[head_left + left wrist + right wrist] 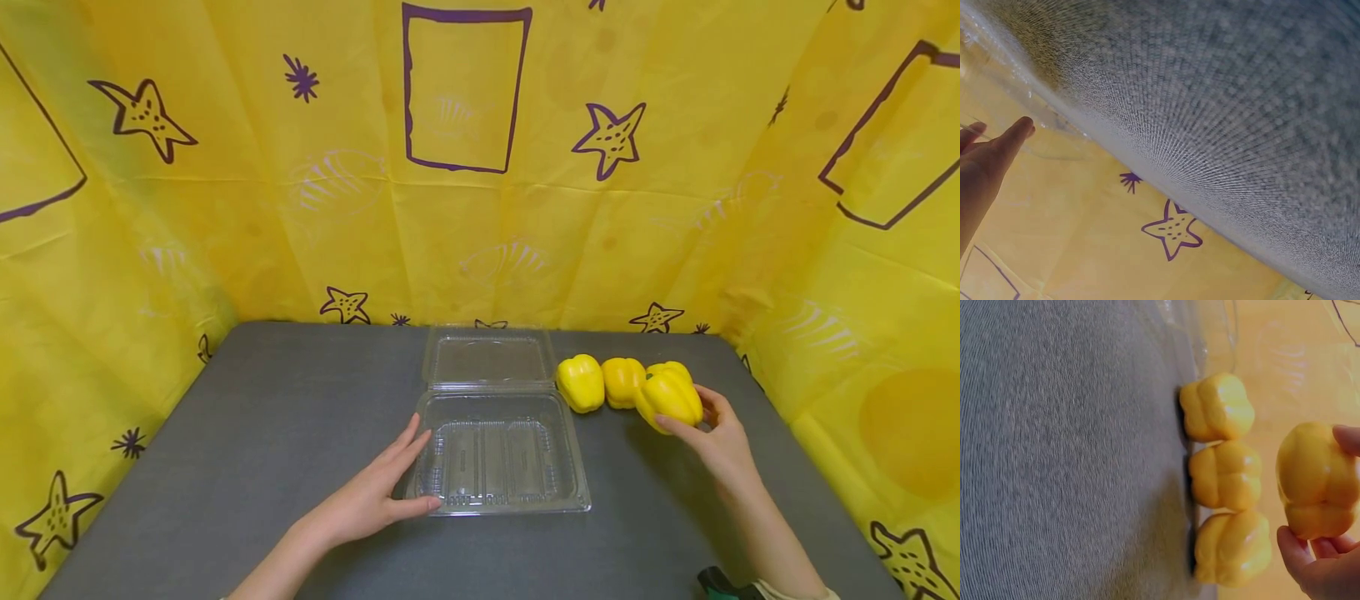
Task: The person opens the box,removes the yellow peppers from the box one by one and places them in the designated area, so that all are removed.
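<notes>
My right hand (723,437) grips a yellow bell pepper (671,402) between thumb and fingers. In the right wrist view this held pepper (1316,481) is up off the table, apart from a row of three more yellow peppers. Two of the row, the left pepper (581,383) and the middle pepper (623,382), show plainly in the head view; the held one mostly hides the third pepper (1233,548). My left hand (375,492) rests at the left rim of a clear plastic clamshell container (495,508), fingers straight. The container lies with its lid folded back and nothing in its base.
A dark grey cloth covers the table (247,433). The container's lid (491,360) lies toward the back edge, just left of the peppers. Yellow printed curtains (480,233) stand behind the table and along both sides.
</notes>
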Motion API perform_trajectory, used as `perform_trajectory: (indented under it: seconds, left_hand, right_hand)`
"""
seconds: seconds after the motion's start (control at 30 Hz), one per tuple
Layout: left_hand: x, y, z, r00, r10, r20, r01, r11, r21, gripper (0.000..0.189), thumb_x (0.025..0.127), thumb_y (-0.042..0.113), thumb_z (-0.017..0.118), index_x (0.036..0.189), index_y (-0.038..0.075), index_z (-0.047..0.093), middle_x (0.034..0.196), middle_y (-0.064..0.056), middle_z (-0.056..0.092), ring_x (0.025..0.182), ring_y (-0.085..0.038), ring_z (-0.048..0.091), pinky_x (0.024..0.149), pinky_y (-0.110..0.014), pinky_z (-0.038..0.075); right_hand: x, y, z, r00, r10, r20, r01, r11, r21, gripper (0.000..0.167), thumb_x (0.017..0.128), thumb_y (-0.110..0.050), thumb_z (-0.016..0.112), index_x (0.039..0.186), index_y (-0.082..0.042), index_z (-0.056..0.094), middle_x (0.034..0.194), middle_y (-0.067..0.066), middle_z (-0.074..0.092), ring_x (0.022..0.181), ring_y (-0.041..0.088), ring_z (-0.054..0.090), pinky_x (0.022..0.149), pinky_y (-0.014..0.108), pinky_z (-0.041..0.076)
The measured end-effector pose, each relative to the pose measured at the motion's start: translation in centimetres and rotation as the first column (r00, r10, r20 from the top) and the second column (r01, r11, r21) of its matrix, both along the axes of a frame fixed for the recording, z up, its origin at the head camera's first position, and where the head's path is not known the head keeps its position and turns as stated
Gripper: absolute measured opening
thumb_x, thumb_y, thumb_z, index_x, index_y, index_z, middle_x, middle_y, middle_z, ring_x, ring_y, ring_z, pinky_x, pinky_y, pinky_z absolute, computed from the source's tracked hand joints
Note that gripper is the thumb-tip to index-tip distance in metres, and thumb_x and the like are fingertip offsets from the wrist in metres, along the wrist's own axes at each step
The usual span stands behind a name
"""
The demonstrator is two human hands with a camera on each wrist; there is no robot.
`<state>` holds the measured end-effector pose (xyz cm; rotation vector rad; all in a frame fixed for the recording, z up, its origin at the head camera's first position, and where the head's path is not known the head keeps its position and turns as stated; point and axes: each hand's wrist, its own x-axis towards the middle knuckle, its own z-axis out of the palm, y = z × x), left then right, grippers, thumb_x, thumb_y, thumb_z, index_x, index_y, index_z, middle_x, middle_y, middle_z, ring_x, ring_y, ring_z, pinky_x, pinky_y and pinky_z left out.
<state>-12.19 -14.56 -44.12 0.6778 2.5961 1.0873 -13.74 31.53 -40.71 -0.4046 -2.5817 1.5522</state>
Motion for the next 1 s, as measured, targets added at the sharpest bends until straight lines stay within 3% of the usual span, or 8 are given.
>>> perform_trajectory:
  seconds: [0.23, 0.53, 1.0]
  left_hand:
    - [0.0, 0.1, 0.1, 0.999, -0.003, -0.034, 0.003, 1.0, -0.015, 0.095, 0.084, 0.055, 0.069, 0.155, 0.008, 0.025, 0.163, -0.009, 0.002, 0.146, -0.035, 0.012, 0.11, -0.059, 0.022]
    - [0.0, 0.2, 0.2, 0.997, -0.011, -0.081, 0.01, 1.0, -0.013, 0.095, 0.084, 0.057, 0.069, 0.153, 0.004, 0.03, 0.162, -0.014, 0.007, 0.145, -0.042, 0.01, 0.109, -0.063, 0.021]
    - [0.0, 0.2, 0.3, 0.999, -0.01, -0.047, 0.009, 1.0, -0.014, 0.096, 0.083, 0.059, 0.068, 0.153, 0.005, 0.03, 0.162, -0.013, 0.006, 0.144, -0.044, 0.01, 0.109, -0.063, 0.02]
  right_hand:
    - [0.1, 1.2, -0.1, 0.999, -0.03, -0.021, 0.03, 0.999, 0.009, 0.084, 0.088, -0.036, 0.073, 0.149, 0.0, 0.027, 0.14, 0.014, 0.037, 0.114, 0.023, 0.038, 0.078, 0.02, 0.04]
    - [0.1, 2.4, -0.3, 0.995, -0.092, -0.038, 0.092, 0.996, -0.009, 0.083, 0.087, -0.034, 0.074, 0.147, 0.0, 0.029, 0.13, 0.006, 0.041, 0.107, 0.018, 0.041, 0.074, 0.014, 0.04]
    - [-0.5, 3.8, -0.7, 0.988, -0.153, -0.035, 0.151, 0.987, -0.044, 0.088, 0.085, -0.031, 0.077, 0.149, 0.002, 0.026, 0.123, 0.0, 0.043, 0.096, 0.006, 0.044, 0.072, 0.009, 0.042]
